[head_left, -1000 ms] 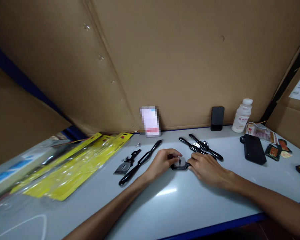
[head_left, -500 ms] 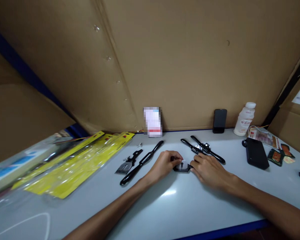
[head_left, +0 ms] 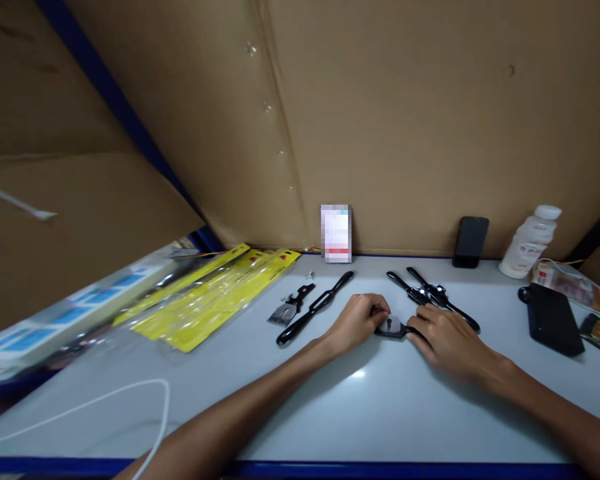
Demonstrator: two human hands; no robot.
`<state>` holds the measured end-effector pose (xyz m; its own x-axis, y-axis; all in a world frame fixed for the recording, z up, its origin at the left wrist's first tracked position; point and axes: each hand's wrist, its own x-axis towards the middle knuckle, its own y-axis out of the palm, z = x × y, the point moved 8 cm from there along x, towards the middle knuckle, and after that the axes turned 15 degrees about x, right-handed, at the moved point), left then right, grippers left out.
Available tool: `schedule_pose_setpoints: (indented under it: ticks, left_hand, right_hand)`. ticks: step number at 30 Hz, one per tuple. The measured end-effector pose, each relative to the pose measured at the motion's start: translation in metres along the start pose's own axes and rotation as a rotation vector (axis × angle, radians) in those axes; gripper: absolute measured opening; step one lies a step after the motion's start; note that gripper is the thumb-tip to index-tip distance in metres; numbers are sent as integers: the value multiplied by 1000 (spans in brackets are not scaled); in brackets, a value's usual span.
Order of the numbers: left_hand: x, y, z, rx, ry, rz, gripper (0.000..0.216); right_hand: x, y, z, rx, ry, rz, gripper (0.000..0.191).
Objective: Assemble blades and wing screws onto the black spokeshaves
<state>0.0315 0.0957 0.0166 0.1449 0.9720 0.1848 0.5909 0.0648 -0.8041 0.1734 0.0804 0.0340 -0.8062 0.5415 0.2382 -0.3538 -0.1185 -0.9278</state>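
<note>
Between my two hands lies a small grey spokeshave blade (head_left: 393, 324) with a keyhole slot, set on a dark piece that reaches toward the right fingers. My left hand (head_left: 359, 321) is closed, its fingertips pinching the blade's left side. With closed fingers my right hand (head_left: 445, 340) grips the dark piece's right end. Left of them rests a black spokeshave body (head_left: 317, 307) with two handles. Beside it are another blade (head_left: 283, 313) and a black cap piece (head_left: 300, 297). Two spokeshaves (head_left: 433, 297) lie just behind my right hand, which partly hides them.
Yellow-backed clear packages (head_left: 235, 300) and a white power strip (head_left: 75, 313) lie at left. A lit phone (head_left: 337, 233), a dark phone (head_left: 471, 241) and a white bottle (head_left: 530, 243) stand along the cardboard wall. A black case (head_left: 553, 320) sits at right; a white cable (head_left: 163, 407) crosses the front left.
The view has swung left, so everything appears farther right. Both hands keep their hold on the blade and dark piece, with only slight finger shifts.
</note>
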Motion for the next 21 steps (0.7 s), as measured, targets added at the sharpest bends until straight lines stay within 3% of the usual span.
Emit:
schedule_pose_setpoints:
  ticks: [5,13,17,21]
  left_hand:
    - [-1,-2,-1,30,3,-9,15]
    - [1,-3,-6,120,71,-10,19]
    - [8,-50,6,400,76,-134,21]
    - [3,-110,68,771,-290,-79,22]
  right_hand:
    - [-3,1,6,-58,-159,-6,45]
    - [-4,7,6,-148,-213,53,53]
    - [-5,10,3,-159,-228,53,61]
    - [-5,11,2,-150,-225,36,64]
